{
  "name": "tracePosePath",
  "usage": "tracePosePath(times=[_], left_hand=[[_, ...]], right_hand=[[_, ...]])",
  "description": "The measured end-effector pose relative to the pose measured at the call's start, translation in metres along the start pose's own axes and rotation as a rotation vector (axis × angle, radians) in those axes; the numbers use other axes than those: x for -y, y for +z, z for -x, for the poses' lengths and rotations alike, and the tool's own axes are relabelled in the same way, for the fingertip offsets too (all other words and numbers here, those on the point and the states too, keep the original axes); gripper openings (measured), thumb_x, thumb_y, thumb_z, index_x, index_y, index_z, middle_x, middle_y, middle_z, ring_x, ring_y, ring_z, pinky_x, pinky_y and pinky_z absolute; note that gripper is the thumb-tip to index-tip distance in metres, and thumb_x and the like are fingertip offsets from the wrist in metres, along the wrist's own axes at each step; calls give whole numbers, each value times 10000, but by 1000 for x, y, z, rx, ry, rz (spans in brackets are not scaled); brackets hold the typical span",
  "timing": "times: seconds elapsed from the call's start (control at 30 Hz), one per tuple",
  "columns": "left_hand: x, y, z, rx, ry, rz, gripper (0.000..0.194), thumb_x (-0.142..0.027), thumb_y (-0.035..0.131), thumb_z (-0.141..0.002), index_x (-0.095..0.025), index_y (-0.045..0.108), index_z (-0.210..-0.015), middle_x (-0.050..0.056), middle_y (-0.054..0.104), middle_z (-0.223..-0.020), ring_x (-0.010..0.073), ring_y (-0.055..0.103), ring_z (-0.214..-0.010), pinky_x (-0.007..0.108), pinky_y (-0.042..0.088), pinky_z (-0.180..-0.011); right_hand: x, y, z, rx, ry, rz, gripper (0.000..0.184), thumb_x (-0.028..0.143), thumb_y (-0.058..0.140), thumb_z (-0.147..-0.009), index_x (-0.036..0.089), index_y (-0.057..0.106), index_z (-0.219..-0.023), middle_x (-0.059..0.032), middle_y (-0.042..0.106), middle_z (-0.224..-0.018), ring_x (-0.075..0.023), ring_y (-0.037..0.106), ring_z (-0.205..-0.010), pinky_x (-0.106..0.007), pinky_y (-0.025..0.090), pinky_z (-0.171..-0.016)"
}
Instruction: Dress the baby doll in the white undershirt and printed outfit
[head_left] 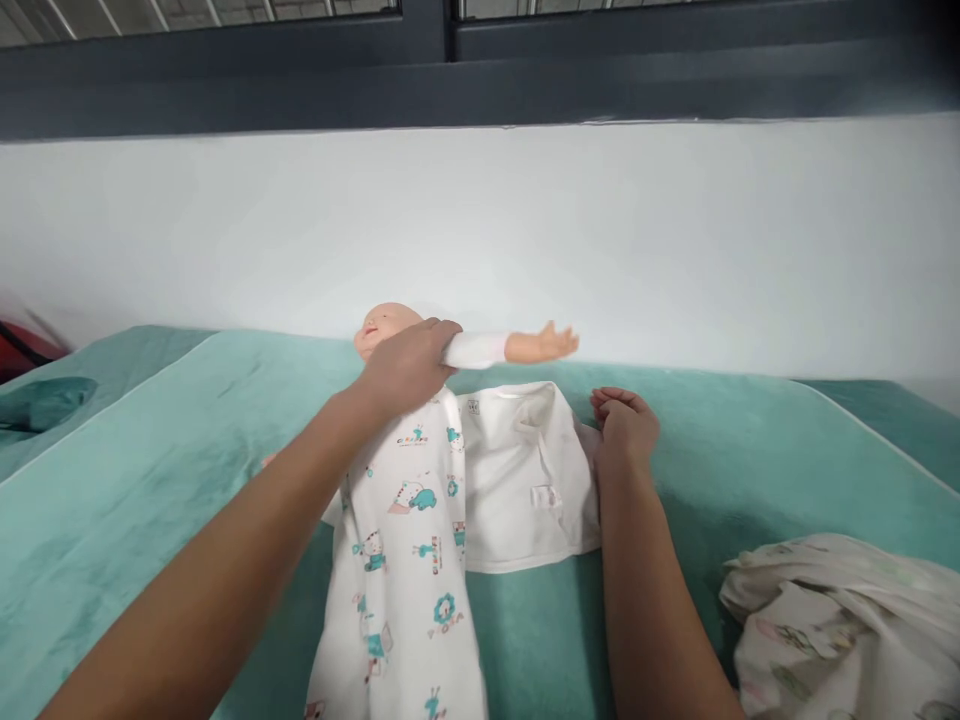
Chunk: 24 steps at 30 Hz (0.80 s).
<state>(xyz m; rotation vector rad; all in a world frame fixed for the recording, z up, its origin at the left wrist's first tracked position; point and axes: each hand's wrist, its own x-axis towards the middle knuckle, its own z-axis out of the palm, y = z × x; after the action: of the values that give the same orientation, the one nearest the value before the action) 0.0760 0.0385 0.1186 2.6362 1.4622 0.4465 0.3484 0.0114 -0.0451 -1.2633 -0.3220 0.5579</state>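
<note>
A baby doll (388, 318) lies on its back, dressed in a white garment with teal and pink animal prints (409, 560). My left hand (416, 365) is closed around the upper part of the doll's white-sleeved arm (478, 350), which stretches out to the right with its hand bare. Spread flat beside the doll is the white side of an opened baby top (517, 500), its small label showing. My right hand (628, 425) is closed with fingers curled at the right end of that top, touching its sleeve edge; what the fingers hold is hidden.
Teal plush cloth (720, 450) covers the surface. A crumpled printed white cloth (847, 630) lies at the lower right. Behind the doll rises a white wall (480, 220) below a dark window frame (225, 85). A red object (26, 350) shows at the left edge.
</note>
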Motion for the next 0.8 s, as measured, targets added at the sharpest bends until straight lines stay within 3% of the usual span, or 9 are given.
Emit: tracePosePath(times=[0.1, 0.23, 0.33, 0.4, 0.53, 0.6, 0.7, 0.8], left_hand=[[-10, 20, -6, 9, 27, -58, 182, -228, 505, -871, -200, 629, -1001, 69, 685, -1014, 211, 625, -877, 291, 404, -655], [-31, 51, -11, 134, 84, -126, 242, -198, 536, -861, -195, 632, -1082, 87, 679, -1117, 251, 634, -1014, 332, 455, -768], [-33, 56, 2, 135, 52, -61, 260, -280, 506, -913, -208, 637, -1126, 76, 690, -1135, 263, 631, -1062, 377, 466, -863], [-23, 53, 20, 8, -30, 33, 277, -318, 469, -939, -224, 637, -1139, 62, 691, -1159, 259, 621, -1094, 388, 462, -906], [15, 53, 63, -290, -267, 285, 308, -385, 451, -950, -221, 618, -1150, 63, 642, -1243, 247, 579, -1169, 382, 439, -1010], [30, 61, 79, -365, -353, 412, 327, -415, 462, -943, -213, 601, -1159, 71, 608, -1263, 231, 574, -1169, 369, 430, -1038], [41, 73, 91, -389, -389, 486, 320, -423, 478, -933, -211, 593, -1144, 75, 576, -1246, 216, 568, -1153, 364, 424, -1048], [41, 80, 93, -426, -356, 452, 254, -419, 509, -918, -217, 593, -1047, 67, 580, -1151, 214, 553, -1119, 368, 432, -1020]], right_hand=[[1, 0, 0, 37, -50, -13, 266, 138, 513, -532, 200, 620, -767, -11, 666, -751, -154, 658, -731, -266, 522, -621], [9, 3, 0, 24, -195, -25, 209, 175, 530, -594, 210, 599, -788, -12, 656, -771, -176, 663, -764, -343, 545, -737], [18, 10, 6, 21, -377, 54, 164, 196, 541, -648, 207, 615, -793, -13, 659, -784, -181, 657, -792, -378, 526, -831], [24, 19, 20, 146, -438, 129, 129, 244, 577, -711, 203, 637, -819, -23, 675, -822, -189, 652, -832, -380, 507, -862], [29, 43, 67, 717, -444, 379, 238, 415, 568, -860, 235, 680, -968, -54, 703, -1086, -234, 621, -1055, -408, 442, -967], [27, 53, 91, 928, -488, 515, 267, 456, 602, -853, 260, 667, -1021, -57, 662, -1233, -266, 553, -1197, -463, 351, -1063], [23, 60, 110, 978, -553, 610, 334, 475, 691, -794, 264, 620, -1043, -65, 606, -1324, -295, 489, -1271, -531, 230, -1118], [19, 62, 114, 973, -573, 606, 314, 505, 708, -777, 253, 597, -928, -69, 581, -1332, -300, 473, -1274, -537, 237, -1106]])
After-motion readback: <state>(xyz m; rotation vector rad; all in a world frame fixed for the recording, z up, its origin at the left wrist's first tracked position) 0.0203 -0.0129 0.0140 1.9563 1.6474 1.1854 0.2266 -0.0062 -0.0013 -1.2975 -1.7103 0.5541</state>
